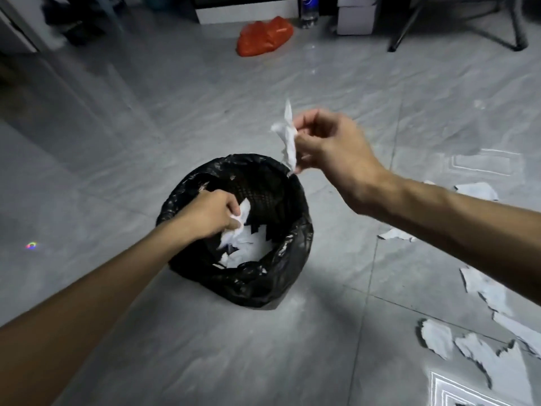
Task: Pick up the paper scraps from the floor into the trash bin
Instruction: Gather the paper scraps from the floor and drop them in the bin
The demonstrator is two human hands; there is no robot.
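The left hand (212, 213) reaches into the trash bin (243, 285), its grip closed on a white paper scrap (244, 210) above the scraps already inside. The right hand (330, 148) hangs over the bin's far rim, pinching a crumpled scrap (288, 139). More torn scraps (480, 350) lie on the floor (146, 142) to the right.

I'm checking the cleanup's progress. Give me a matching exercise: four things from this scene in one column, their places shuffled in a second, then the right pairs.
Things:
1. left hand
2. right hand
3. orange bag
4. loose scraps

Places:
A. floor, far end of the room
B. floor, right of the trash bin
C. inside the bin's mouth, holding paper
D. above the bin's far rim, holding paper

Pairs: 1-C, 2-D, 3-A, 4-B
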